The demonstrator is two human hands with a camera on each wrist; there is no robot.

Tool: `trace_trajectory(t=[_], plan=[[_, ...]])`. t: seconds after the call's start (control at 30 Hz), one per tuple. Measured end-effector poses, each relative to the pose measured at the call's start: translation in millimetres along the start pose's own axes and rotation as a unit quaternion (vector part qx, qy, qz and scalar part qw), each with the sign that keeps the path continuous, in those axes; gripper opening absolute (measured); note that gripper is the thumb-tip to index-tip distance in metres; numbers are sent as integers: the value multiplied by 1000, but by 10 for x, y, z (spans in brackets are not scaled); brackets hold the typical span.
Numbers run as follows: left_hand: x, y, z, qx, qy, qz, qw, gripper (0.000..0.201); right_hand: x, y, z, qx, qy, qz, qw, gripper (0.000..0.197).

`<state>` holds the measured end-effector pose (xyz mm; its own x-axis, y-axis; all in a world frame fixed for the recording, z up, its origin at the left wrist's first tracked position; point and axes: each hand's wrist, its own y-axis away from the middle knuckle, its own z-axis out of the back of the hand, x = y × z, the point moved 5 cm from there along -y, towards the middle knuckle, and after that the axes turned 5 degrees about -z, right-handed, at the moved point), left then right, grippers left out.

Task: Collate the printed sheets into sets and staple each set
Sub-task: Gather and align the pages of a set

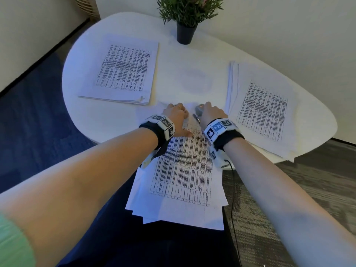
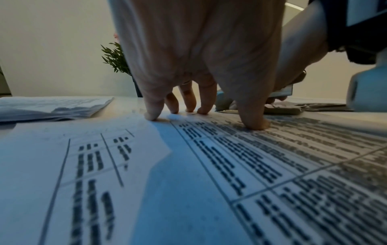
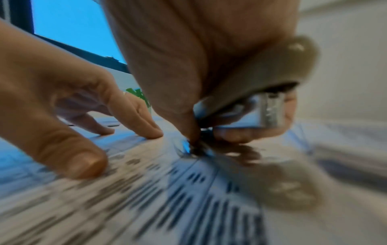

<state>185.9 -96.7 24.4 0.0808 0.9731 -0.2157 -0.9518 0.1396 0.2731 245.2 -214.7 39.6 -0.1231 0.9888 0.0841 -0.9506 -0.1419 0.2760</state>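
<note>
A loose set of printed sheets (image 1: 183,170) (image 2: 272,165) lies fanned across the table's near edge and overhangs my lap. My left hand (image 1: 178,117) (image 2: 201,66) presses its top end flat with spread fingertips (image 2: 154,116). My right hand (image 1: 211,112) (image 3: 178,66) grips a small grey metal stapler (image 1: 199,110) (image 3: 263,102) held over the set's top right corner. The stapler's nose touches the paper there in the blurred right wrist view. The left hand's fingers (image 3: 83,162) also show in that view.
Two more stacks of printed sheets lie on the white oval table (image 1: 173,60): one at the far left (image 1: 123,70), one at the right (image 1: 264,108) reaching the table's edge. A potted plant (image 1: 186,18) stands at the back. A black cable (image 1: 234,199) hangs below my right wrist.
</note>
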Motion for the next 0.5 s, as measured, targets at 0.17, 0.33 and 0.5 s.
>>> trace_trajectory(t=[0.17,0.33,0.5], plan=[[8,-14,-48,-3,-2,-5,1000,80,139,-39,-82,9,0,6,1000,19],[7,-6,-49,-3,-6,-5,1000,79,83,-37,12,-23,29,26,999,33],[8,9,-41,7,1,-6,1000,77,149,-173,-36,17,-79,-51,995,48]])
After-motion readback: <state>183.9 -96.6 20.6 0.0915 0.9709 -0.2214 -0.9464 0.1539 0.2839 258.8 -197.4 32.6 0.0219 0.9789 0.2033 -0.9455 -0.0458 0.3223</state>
